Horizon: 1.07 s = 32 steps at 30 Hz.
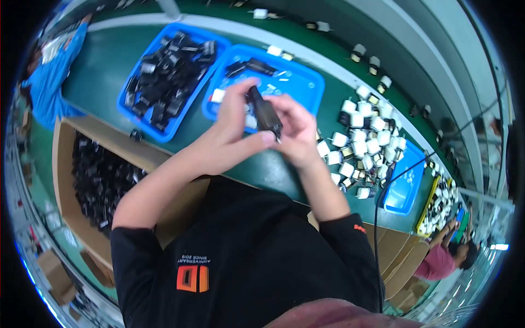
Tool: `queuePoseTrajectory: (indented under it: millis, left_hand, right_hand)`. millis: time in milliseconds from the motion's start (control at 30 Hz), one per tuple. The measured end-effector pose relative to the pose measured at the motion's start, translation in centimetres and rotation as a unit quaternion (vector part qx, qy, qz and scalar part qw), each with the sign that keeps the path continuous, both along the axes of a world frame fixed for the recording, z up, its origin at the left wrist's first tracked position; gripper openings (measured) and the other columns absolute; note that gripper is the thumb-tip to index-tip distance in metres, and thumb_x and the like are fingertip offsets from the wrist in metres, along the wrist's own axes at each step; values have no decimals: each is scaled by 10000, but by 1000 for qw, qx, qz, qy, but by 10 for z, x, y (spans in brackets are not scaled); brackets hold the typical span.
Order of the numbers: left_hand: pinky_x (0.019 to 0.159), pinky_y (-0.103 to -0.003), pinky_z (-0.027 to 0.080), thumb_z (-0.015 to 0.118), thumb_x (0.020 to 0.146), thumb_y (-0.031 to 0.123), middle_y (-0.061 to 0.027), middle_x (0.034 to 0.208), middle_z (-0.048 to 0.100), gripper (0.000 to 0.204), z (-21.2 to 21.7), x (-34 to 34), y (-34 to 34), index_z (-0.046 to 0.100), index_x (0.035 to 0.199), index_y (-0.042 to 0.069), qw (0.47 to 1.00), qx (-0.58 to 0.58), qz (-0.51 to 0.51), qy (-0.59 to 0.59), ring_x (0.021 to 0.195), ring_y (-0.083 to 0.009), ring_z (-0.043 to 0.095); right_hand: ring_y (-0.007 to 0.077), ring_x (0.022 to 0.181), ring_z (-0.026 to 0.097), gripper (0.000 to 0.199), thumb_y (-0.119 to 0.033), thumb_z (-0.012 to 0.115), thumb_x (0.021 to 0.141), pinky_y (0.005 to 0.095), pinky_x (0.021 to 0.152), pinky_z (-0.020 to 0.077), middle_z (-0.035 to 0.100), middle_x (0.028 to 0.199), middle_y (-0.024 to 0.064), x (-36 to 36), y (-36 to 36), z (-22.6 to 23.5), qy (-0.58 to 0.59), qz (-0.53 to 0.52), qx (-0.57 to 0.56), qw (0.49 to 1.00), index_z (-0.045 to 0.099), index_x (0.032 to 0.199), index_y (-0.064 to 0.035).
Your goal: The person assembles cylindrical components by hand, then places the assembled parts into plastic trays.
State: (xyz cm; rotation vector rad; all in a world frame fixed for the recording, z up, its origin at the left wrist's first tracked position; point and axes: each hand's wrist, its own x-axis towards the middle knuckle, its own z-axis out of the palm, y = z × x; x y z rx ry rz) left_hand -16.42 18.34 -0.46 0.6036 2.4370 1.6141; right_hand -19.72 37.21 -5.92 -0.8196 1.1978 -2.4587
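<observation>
A long black plastic case [264, 113] is held between my two hands, above the near side of a shallow blue tray [302, 85]. My left hand [232, 128] has its thumb at the case's near end and its fingers closed about the far end. My right hand [298, 128] grips the same case from the right with curled fingers. Under and beyond my hands, the tray holds a few black cases [260, 66] and small pale pieces. Blur hides the case's finer details.
A second blue tray [171, 132] heaped with black cases stands to the left. Near left, a cardboard box [112, 138] holds many more. White block-shaped parts [360, 146] are piled at right, beside a small blue tray [403, 186] and a yellow tray [422, 221]. A cable [377, 240] hangs at right.
</observation>
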Motion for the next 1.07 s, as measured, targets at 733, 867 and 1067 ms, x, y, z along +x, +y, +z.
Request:
queuePoseTrajectory:
  millis: [733,867,1067]
  left_hand:
    - [678,-223,450,661,939,181,44,801,594,180,10,160,-216,666,1055,44,821,-149,542,103,728,-45,516]
    - [764,-336,523,665,816,190,-104,925,670,311,-45,177,-253,678,1095,52,866,-251,410,-140,845,-233,655]
    - [994,-411,392,732,788,376,-95,1184,593,532,-63,177,-231,631,1253,139,752,-534,269,-275,1193,-269,521]
  right_hand:
    - [340,1194,589,664,-589,544,858,554,1013,412,596,1326,191,-324,311,-112,-77,-297,890,336,605,1266,-68]
    - [306,936,680,517,-301,746,815,403,816,529,684,1080,179,-350,368,-95,118,-514,734,427,594,1212,-6]
    - [170,934,656,525,-120,759,873,277,761,517,666,1119,118,-207,181,34,41,-349,314,882,540,1327,28]
